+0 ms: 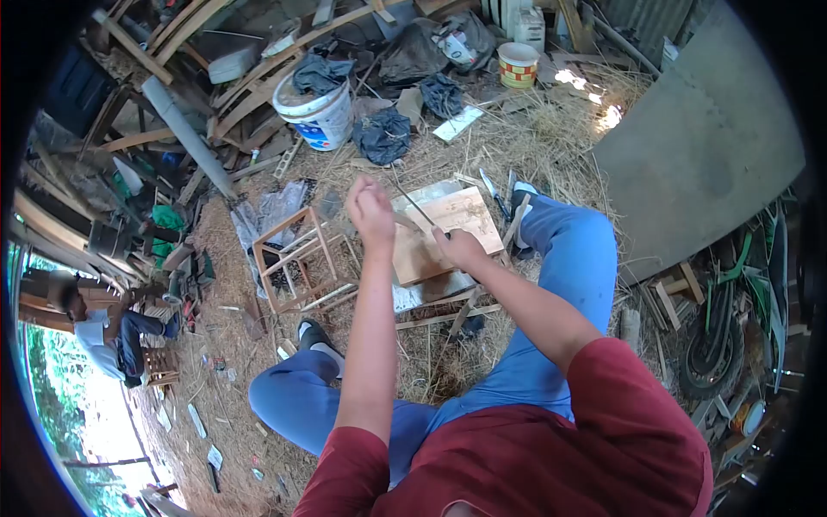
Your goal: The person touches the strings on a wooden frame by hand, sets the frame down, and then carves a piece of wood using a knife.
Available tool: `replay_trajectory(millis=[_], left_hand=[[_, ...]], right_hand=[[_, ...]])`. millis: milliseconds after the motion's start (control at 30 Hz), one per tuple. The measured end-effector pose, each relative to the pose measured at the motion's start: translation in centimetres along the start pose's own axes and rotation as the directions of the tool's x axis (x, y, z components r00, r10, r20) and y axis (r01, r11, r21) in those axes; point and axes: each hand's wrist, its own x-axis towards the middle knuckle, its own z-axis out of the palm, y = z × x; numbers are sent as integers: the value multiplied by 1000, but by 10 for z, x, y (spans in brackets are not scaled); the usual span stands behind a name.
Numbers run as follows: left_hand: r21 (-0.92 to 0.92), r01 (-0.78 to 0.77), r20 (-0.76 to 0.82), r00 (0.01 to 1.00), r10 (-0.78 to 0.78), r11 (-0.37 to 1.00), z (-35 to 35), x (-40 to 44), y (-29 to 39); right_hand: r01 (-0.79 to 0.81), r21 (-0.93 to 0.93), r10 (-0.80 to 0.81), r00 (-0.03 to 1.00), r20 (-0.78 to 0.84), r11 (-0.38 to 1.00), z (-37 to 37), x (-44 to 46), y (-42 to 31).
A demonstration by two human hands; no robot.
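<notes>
My right hand (463, 249) is closed around the near end of a thin dark rod-like tool (417, 206), which slants up and left over a wooden board (458, 217). To its left my left hand (370, 208) is raised with the fingers curled; what it holds, if anything, is too small to make out. The board lies on a low wooden support between my legs, with a darker patch near its lower left part. Left of the board stands a small wooden frame (306, 262) of thin slats.
Beyond the board are a white bucket (314, 116), black plastic bags (382, 135) and a yellow-red pail (518, 65). A large grey sheet (698, 146) leans at the right, above a wheel (713, 358). Another person (103, 332) sits at the far left.
</notes>
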Motion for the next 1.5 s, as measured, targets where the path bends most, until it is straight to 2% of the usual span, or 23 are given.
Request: replay_trajectory(millis=[33, 100, 200, 300, 367, 400, 467, 533, 567, 600, 633, 733, 867, 933, 967, 1033, 1100, 1167, 1300, 1367, 1400, 1467, 1500], left_hand=[[-118, 61, 3, 998, -61, 991, -6, 3, 2], [-117, 78, 55, 996, -72, 990, -9, 5, 5], [-125, 107, 83, 992, -97, 986, -5, 8, 11], [-130, 101, -12, 995, -103, 986, 4, -1, 9], [-118, 10, -135, 990, -26, 993, 6, -12, 5], [-115, 18, -135, 990, -34, 993, 8, -21, 6], [-3, -95, -106, 990, 95, 995, 11, -41, 7], [24, -115, -159, 980, 117, 993, 9, -50, 2], [49, -145, -207, 967, 152, 988, 7, -56, 2], [53, -137, -209, 967, 146, 989, 6, -60, 5], [21, -112, -182, 977, 114, 993, 4, -58, 7], [-12, -68, -82, 994, 67, 998, 0, -45, 13], [-89, -69, -21, 998, 67, 994, -18, -49, 12], [-167, -30, 106, 993, 49, 985, -26, -49, 16], [-169, -30, 105, 993, 49, 985, -30, -49, 16], [-192, 44, 203, 979, -4, 980, -36, -50, 16], [-206, 49, 195, 981, -8, 977, -40, -51, 16], [-216, 53, 186, 982, -12, 975, -44, -55, 17], [-195, 29, 171, 985, 4, 980, -46, -51, 13], [-201, 28, 168, 986, 6, 979, -43, -49, 13], [-200, 49, 162, 987, -16, 978, -40, -47, 15], [-201, 72, 154, 987, -41, 977, -36, -44, 13], [-190, 77, 149, 988, -49, 979, -34, -42, 11]], right_hand=[[-14, 2, 14, 1000, -1, 1000, -6, -9, -8], [175, 178, -167, 984, -56, 968, -16, -24, -24], [254, 167, -241, 966, -94, 953, -9, -30, -34], [295, 126, -284, 954, -98, 947, 3, -38, -40], [300, 133, -286, 952, -113, 945, 10, -42, -43], [339, 176, -323, 939, -117, 924, 5, -50, -51], [369, 222, -351, 929, -116, 903, 5, -52, -49], [374, 47, -371, 927, -57, 926, 10, -48, -27], [367, 49, -365, 930, -43, 929, 19, -37, -3], [278, -9, -278, 960, -15, 961, 33, -15, 30], [193, -70, -194, 981, -1, 979, 39, -1, 45], [128, -79, -129, 992, -12, 989, 38, -2, 39], [115, -44, -112, 991, 77, 992, 9, -20, 9], [210, 9, -210, 977, 24, 978, -1, -35, -15], [210, 7, -210, 977, 24, 978, -4, -43, -26], [353, 81, -354, 935, 0, 932, -5, -59, -40], [402, 78, -401, 915, -34, 912, 8, -55, -26], [244, 122, -236, 969, -73, 962, 24, -43, -4], [231, 120, -233, 973, 1, 966, 17, -38, -10], [309, 40, -306, 950, -61, 950, 11, -46, -19], [304, 40, -301, 951, -65, 952, 9, -51, -24], [390, 25, -388, 920, -62, 920, 6, -59, -31], [388, 23, -386, 921, -57, 922, 15, -47, -11]])
